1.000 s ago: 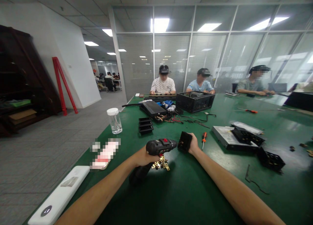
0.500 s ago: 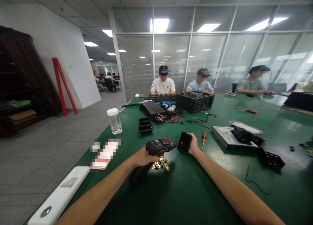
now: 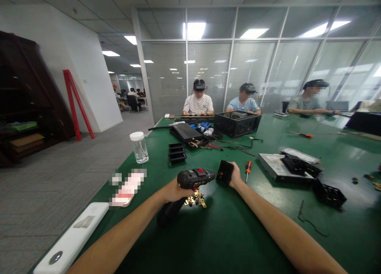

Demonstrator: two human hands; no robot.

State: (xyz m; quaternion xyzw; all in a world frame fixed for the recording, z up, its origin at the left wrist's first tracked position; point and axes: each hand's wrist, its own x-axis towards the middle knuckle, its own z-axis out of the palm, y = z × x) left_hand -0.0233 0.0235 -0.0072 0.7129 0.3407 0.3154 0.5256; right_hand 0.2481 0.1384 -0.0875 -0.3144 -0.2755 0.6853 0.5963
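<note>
My left hand point(image 3: 175, 192) is wrapped round the grip of a black cordless drill point(image 3: 195, 178), which lies level and points right. The drill's tip meets or nearly meets a small black box-shaped part point(image 3: 224, 172); whether they touch I cannot tell. My right hand point(image 3: 235, 175) grips that part from its right side, fingers mostly hidden behind it. Beneath the drill, a pile of small brass-coloured metal pieces point(image 3: 196, 199) rests on the green table point(image 3: 226, 234). An orange-handled screwdriver point(image 3: 248, 170) lies just right of my right hand.
Black trays point(image 3: 177, 153) and a lidded clear jar point(image 3: 139, 147) stand ahead on the left. A white device point(image 3: 74, 236) lies along the left edge. To the right are a grey metal case point(image 3: 276, 168) and black parts point(image 3: 330, 193). Several people sit opposite, near an open black computer case point(image 3: 237, 124).
My hands, the drill and the black part look the same as before. At the far right, a seated person's hands have shifted slightly.
</note>
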